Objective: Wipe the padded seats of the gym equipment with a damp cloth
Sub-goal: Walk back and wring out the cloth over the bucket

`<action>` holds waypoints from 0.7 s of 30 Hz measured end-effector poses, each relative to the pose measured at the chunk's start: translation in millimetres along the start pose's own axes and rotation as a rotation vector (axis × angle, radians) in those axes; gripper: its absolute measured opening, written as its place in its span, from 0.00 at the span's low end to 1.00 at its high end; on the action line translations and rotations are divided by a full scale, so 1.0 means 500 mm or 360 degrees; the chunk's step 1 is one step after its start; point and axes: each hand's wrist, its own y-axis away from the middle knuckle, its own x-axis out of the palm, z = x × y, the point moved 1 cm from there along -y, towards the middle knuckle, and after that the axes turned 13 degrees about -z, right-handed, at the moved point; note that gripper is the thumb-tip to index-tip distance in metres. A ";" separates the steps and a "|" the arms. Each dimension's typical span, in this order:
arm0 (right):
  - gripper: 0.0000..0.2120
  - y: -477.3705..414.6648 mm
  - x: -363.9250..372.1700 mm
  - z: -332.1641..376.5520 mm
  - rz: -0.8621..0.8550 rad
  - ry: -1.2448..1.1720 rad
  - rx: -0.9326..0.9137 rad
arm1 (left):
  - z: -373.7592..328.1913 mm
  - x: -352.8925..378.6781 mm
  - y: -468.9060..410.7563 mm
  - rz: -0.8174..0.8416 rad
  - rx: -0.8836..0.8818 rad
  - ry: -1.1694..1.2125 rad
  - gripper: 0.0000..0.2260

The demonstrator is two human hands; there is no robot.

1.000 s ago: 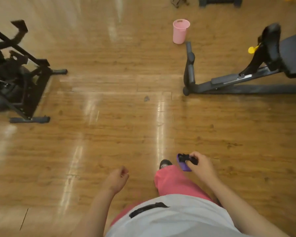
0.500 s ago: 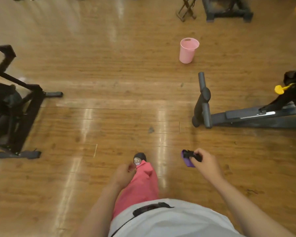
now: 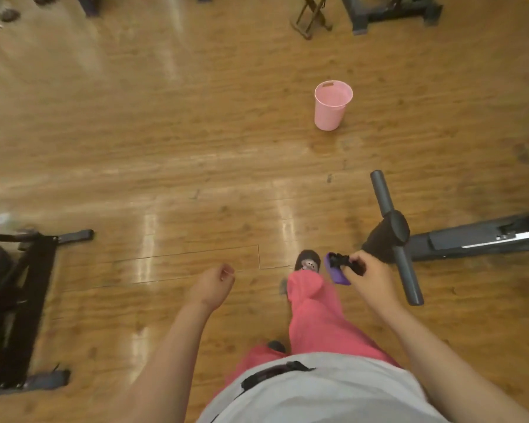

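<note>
- Your right hand (image 3: 370, 279) is out in front of you, low and right of centre; its grip is curled tight round a small purple object with a black part on top (image 3: 338, 277), fingers wrapped over the black part and the purple end sticking out to the left
- That purple object hangs in the air above the glossy brown wooden plank floor (image 3: 135, 148), just right of your dark shoe (image 3: 308, 261) and close to the foot of the dark grey gym machine (image 3: 471, 239); whether it is the cloth I cannot tell
- Your left hand (image 3: 213, 285) hangs left of centre; its grip is slack, fingers loosely curled in, nothing in it
- One leg in loose pink trousers (image 3: 312, 315) reaches ahead between your two hands; your pale grey shirt (image 3: 318, 392) fills the bottom edge
- The grey machine lies along the right side, its round crossbar foot (image 3: 394, 236) running away from you, just beside your right hand
- A black-framed exercise machine (image 3: 28, 294) stands at the left edge, well apart from both hands
- A pink plastic bin with a round rim (image 3: 332, 111) stands upright on the floor further ahead, right of centre
- More dark equipment feet (image 3: 391, 10) show along the top edge, too far off to make out
</note>
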 end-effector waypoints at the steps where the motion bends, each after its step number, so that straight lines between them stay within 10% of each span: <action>1: 0.08 -0.045 0.012 0.009 0.0017 0.0033 -0.0007 | -0.020 0.011 -0.039 0.0035 0.0005 0.0017 0.05; 21: 0.09 -0.980 -0.029 0.225 -0.0206 0.0019 0.0187 | -0.636 -0.070 -0.891 0.0099 0.0374 0.0034 0.08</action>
